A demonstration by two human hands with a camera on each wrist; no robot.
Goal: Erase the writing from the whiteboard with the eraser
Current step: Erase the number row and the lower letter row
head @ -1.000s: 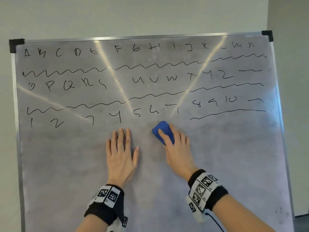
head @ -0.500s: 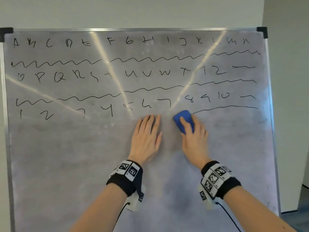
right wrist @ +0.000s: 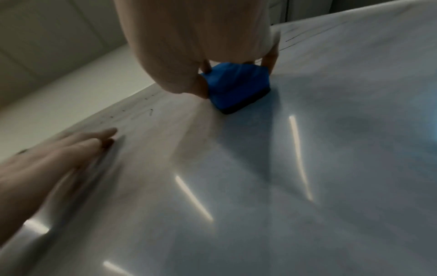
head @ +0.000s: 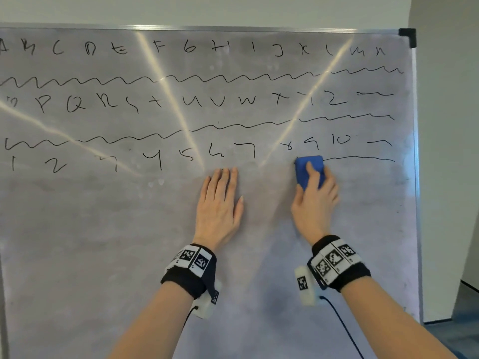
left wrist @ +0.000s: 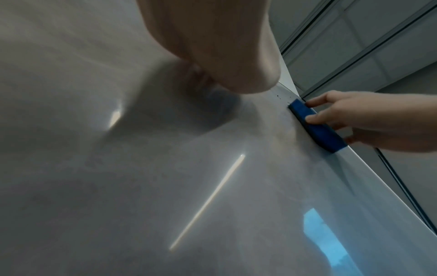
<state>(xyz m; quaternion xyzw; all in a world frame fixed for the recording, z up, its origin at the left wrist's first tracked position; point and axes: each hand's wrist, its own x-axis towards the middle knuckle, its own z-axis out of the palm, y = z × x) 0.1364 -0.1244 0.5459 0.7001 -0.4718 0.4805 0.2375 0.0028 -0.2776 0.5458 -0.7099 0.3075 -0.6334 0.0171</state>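
The whiteboard stands upright and fills most of the head view, its metal frame ending in a black corner cap at the top right. Black writing covers its upper half: a row of letters, a wavy line, a second row of letters, another wavy line, then a row of numbers from 1 to 10. Below the numbers the surface is grey and smudged, with bright streaks of reflected light crossing it.

The left hand lies flat on the board below the 6 and 7, palm against the surface, its fingers straight and pressed together with the thumb just beside them. It holds nothing.

The right hand grips the blue eraser and presses it against the board just under the 8 and 9, at the left end of the lowest drawn line. One finger lies along the top of the eraser; the right wrist view shows the thumb and fingers pinching its sides, with its dark pad against the surface. The two hands are near each other but apart.

Each wrist wears a black band with square black-and-white markers.
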